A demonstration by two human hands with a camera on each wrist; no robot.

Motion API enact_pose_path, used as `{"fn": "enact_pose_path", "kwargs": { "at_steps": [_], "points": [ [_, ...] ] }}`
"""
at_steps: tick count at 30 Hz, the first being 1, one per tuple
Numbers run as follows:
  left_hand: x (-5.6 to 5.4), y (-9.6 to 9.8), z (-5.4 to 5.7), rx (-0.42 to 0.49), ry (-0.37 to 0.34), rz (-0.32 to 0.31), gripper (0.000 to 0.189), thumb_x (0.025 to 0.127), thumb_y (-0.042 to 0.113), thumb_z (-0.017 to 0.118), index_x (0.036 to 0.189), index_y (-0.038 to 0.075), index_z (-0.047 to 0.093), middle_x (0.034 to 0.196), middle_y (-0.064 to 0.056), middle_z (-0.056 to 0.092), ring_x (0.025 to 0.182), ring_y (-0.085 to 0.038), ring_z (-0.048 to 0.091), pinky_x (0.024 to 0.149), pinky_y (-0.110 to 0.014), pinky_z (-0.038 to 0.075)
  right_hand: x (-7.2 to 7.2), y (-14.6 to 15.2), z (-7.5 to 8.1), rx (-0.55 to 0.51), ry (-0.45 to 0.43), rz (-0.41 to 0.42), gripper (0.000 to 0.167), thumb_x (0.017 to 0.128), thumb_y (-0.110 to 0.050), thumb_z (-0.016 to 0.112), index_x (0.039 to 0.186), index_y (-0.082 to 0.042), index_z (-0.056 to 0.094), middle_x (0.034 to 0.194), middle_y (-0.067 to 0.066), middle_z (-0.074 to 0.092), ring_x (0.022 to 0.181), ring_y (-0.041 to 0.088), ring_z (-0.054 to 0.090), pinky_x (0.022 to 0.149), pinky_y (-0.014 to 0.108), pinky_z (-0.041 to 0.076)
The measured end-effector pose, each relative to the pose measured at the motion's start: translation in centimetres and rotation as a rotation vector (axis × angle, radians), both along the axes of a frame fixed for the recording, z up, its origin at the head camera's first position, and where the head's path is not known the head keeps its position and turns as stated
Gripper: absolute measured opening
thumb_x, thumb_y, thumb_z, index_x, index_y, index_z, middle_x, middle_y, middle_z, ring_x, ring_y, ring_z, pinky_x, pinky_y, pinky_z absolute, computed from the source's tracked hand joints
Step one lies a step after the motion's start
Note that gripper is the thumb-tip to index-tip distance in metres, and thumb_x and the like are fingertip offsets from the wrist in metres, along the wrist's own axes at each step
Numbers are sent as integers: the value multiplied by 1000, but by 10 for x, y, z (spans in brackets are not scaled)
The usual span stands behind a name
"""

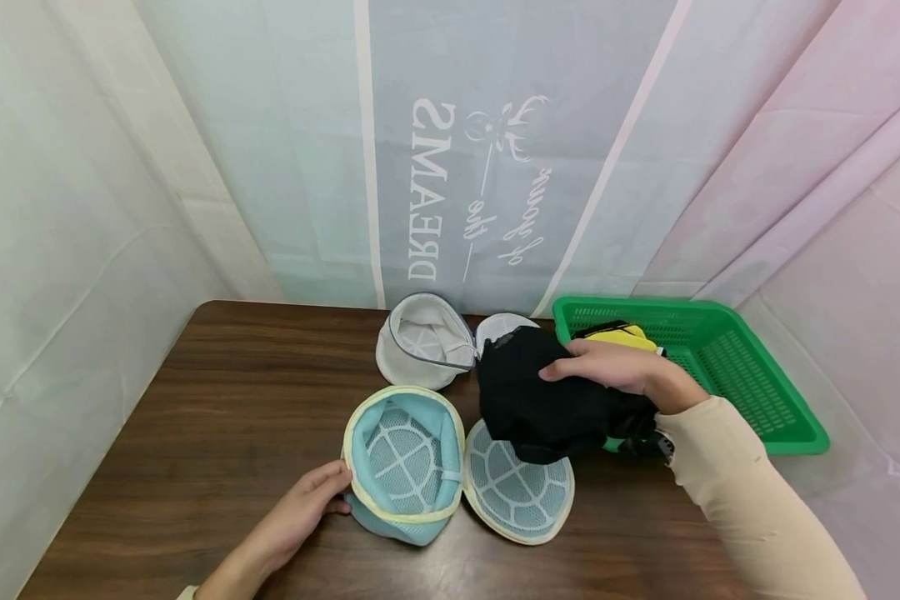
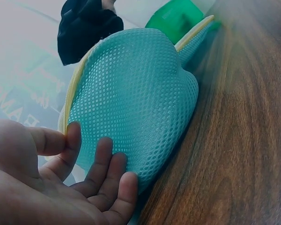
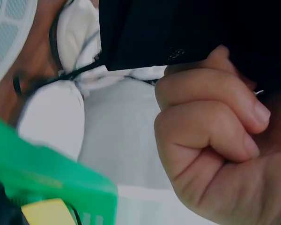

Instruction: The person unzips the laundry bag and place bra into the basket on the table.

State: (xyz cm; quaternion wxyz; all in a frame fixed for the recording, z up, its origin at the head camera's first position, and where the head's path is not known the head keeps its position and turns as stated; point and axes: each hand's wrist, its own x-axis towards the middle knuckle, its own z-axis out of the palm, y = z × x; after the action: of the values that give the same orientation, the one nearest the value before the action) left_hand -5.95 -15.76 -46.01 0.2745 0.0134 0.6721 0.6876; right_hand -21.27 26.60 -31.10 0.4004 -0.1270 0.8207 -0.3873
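Note:
A blue mesh laundry bag (image 1: pixel 401 533) with a yellow rim stands on the table, its round mesh lid (image 1: pixel 517 492) laid out to the right. My left hand (image 1: pixel 307 508) pinches the bag's rim between thumb and index finger; the other fingers lie by the mesh side (image 2: pixel 140 108). Above the lid, my right hand (image 1: pixel 615 367) grips a black cloth item (image 1: pixel 540 400) that hangs down in folds. Curled fingers (image 3: pixel 201 122) show below the dark cloth (image 3: pixel 145 37) in the right wrist view. What kind of item the cloth is, I cannot tell.
Behind the blue bag stands a white mesh bag (image 1: pixel 420 375), unzipped, its lid (image 1: pixel 506 325) partly behind the black cloth. A green plastic basket (image 1: pixel 772 392) at the right holds a yellow item (image 1: pixel 622 336) and something black. A printed curtain (image 1: pixel 495 167) hangs behind the wooden table (image 1: pixel 270 400).

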Motion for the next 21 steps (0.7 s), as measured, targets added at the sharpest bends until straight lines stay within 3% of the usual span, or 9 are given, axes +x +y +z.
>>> {"fn": "enact_pose_path", "kwargs": {
  "at_steps": [2,5,8,11,14,16,21],
  "points": [
    [0,0,-1,2,-2,1,30,110,25,44,106,2,62,103,-3,56,99,-14,54,88,-29,51,-1,10,3,-38,2,-4,46,99,-31,61,127,7,59,121,14,63,113,23,61,97,35,49],
    [0,0,-1,0,-2,2,30,110,25,44,107,1,62,103,-3,56,98,-13,55,88,-29,51,1,26,8,-45,16,-23,54,101,-29,59,137,10,51,133,24,57,126,33,55,104,43,47],
    [0,-1,-1,1,-4,1,30,110,25,44,108,1,62,103,-2,56,98,-13,55,88,-29,51,4,42,14,19,35,-74,81,101,-34,58,157,8,19,162,31,18,148,48,20,116,61,29],
    [0,-1,-1,4,-7,-3,31,110,26,43,109,1,62,103,-2,56,98,-13,55,88,-29,52,5,58,20,54,23,-123,89,101,-37,57,158,9,6,164,33,0,150,53,4,117,67,20],
    [0,-1,-1,4,-11,-8,31,111,26,43,109,1,62,104,-2,56,99,-13,54,88,-29,51,4,75,23,44,11,-141,81,103,-36,54,157,9,13,162,32,12,149,48,17,115,56,33],
    [-1,0,0,3,-12,-11,31,111,26,43,110,1,62,104,-2,57,99,-13,54,89,-29,51,4,85,26,10,-2,-151,69,105,-33,51,154,8,25,156,29,31,143,38,37,109,44,42],
    [-1,0,0,-1,-13,-8,32,111,26,43,113,0,62,105,-2,57,100,-13,54,88,-29,51,0,111,31,-187,-118,-159,33,110,-21,42,133,-4,57,126,11,66,110,19,67,90,36,57]
  ]
}}
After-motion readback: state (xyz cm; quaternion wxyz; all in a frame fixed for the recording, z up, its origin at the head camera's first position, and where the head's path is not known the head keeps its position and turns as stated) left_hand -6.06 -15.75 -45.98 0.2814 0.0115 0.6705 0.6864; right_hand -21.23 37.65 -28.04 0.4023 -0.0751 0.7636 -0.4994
